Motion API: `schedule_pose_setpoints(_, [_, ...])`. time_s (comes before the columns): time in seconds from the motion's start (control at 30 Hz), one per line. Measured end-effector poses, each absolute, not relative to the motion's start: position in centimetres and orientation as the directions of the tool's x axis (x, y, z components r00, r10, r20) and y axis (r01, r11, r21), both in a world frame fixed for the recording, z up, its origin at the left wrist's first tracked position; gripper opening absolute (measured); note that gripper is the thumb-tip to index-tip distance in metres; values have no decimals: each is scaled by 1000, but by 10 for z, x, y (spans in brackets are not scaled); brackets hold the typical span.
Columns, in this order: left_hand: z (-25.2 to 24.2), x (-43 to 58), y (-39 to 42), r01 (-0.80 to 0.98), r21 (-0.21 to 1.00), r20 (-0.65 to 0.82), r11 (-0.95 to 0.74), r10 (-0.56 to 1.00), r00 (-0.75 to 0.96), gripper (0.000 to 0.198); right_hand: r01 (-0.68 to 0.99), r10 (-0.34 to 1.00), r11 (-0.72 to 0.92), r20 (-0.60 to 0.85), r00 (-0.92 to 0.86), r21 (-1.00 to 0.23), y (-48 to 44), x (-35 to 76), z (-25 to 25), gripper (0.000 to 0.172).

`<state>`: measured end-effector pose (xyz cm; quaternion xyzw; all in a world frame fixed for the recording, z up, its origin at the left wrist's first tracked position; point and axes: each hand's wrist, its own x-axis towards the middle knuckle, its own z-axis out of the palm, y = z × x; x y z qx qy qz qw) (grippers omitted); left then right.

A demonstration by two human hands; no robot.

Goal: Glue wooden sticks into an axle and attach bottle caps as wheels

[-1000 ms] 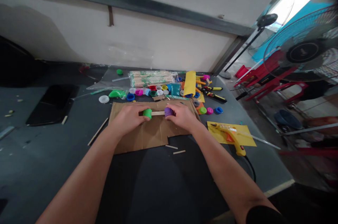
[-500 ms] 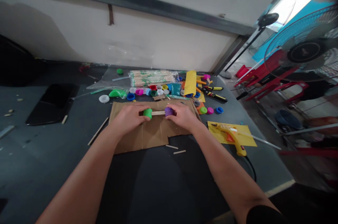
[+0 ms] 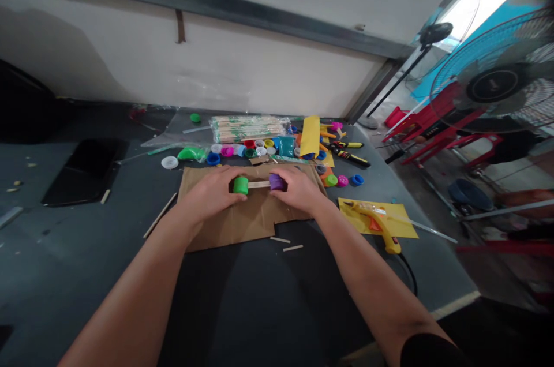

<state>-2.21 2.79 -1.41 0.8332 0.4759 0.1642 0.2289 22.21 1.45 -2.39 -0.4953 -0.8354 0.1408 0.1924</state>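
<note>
My left hand (image 3: 215, 191) is closed round a green bottle cap (image 3: 240, 185), thumb below and fingers above. A purple bottle cap (image 3: 276, 182) sits in the grip of my right hand (image 3: 298, 189). Between the two caps runs a short pale wooden stick (image 3: 258, 184), its ends meeting them; how it is joined to the caps cannot be made out. All this is held over a piece of brown cardboard (image 3: 234, 228) with a notch cut from its near right corner.
A yellow glue gun (image 3: 383, 225) lies on a yellow sheet (image 3: 409, 214) at the right. Behind the cardboard are a pack of wooden sticks (image 3: 249, 128), several coloured caps and black-yellow pliers (image 3: 350, 156). A phone (image 3: 82, 173) lies left; a fan (image 3: 493, 84) stands beyond the table.
The view has shifted very slightly. Both hands keep their grip on the caps, and the green cap is turned a little, showing more of its side.
</note>
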Motion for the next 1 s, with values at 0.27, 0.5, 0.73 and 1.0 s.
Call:
schedule_pose_setpoints(0.27, [-11, -24, 28, 706, 544, 69, -453, 863, 501, 42, 734, 868, 496, 260, -423, -463, 14, 223, -19, 43])
schedule_pose_setpoints(0.5, [-12, -22, 28, 722, 486, 91, -493, 850, 519, 40, 744, 871, 490, 241, -427, -455, 15, 224, -22, 44])
schedule_pose_setpoints(0.73, [-12, -24, 28, 737, 479, 70, -477, 857, 510, 50, 762, 870, 493, 218, -442, -421, 17, 227, -24, 46])
schedule_pose_setpoints(1.0, [21, -30, 20, 384, 863, 251, -330, 938, 240, 42, 684, 871, 466, 425, -245, -561, 3, 231, 11, 53])
